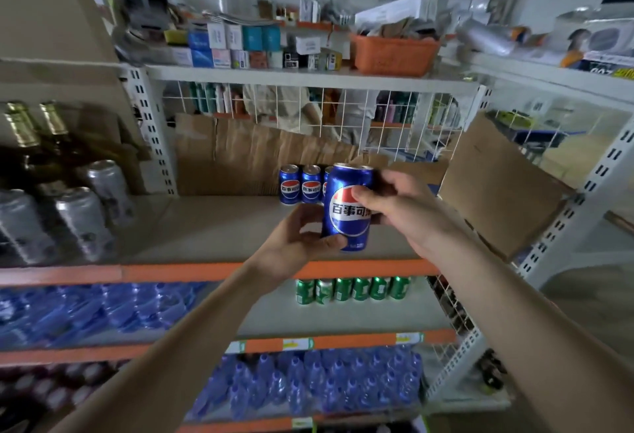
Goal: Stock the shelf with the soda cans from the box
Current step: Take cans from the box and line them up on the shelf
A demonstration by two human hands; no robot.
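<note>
Both hands hold one blue can: left hand underneath, right hand at 3 o'clock. Risk: nudging shelved cans at 11 o'clock over.

held blue can reads 百事可, shelf cans read 百事

- The held can is deep blue, with a round red, white and blue emblem crossed by white lettering.
- The row of cans at the back shows the same blue and the same emblem.
- The shelf is pale grey with an orange front edge.
- The cans one level down are green.
- The basket up top is orange.
- The cans on the left are silver.
- The bottled water packs look blue.
</note>
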